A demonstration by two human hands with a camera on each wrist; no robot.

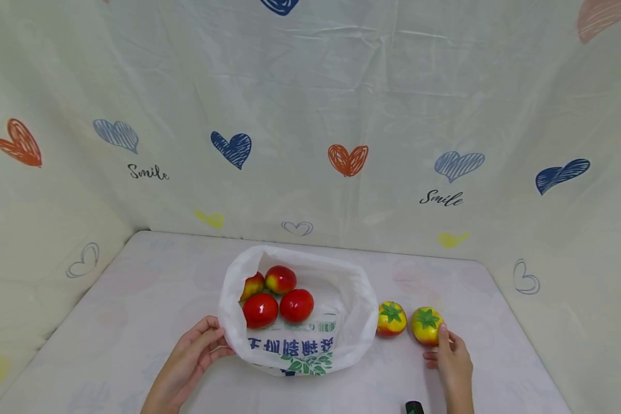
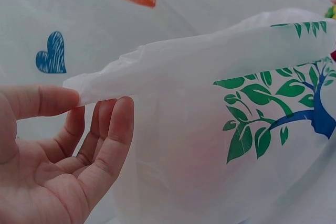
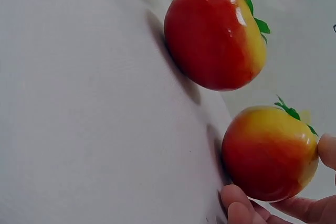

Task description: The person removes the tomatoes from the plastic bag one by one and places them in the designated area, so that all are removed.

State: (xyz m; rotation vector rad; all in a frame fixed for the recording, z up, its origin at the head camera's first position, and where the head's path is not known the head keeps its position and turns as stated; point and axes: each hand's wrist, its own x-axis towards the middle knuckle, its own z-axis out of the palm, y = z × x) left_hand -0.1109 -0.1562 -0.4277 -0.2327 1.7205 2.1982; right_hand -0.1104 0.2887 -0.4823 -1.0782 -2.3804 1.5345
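The folded rim of a white, thin plastic bag with blue and green print (image 1: 354, 356) is pinched between thumb and fingers of the left hand (image 1: 187, 357). A glossy, round, red-and-yellow fruit with a green star-shaped calyx (image 1: 427, 329) is gripped by the right hand (image 1: 452, 363), at the right of the pale surface (image 1: 502, 374). A second fruit of the same pattern (image 1: 391, 321) stands between it and the bag; contact with the bag cannot be determined. Inside the bag, four round fruits, red or red-and-yellow (image 1: 296, 306), are gathered at the left.

Caution: the bag mouth may collapse or tilt if the thin rim is pulled or released. The gripped fruit may slip or roll, owing to its smooth, round skin and fingertip hold. The second fruit may be knocked if the bag is shifted right.

Markings: blue Chinese characters, partly cut off by the fold, appear to read 生物降解袋 (biodegradable bag). A green barcode is printed above them. "Smile" is printed twice on the white backdrop (image 1: 284, 190). No brand is legible.
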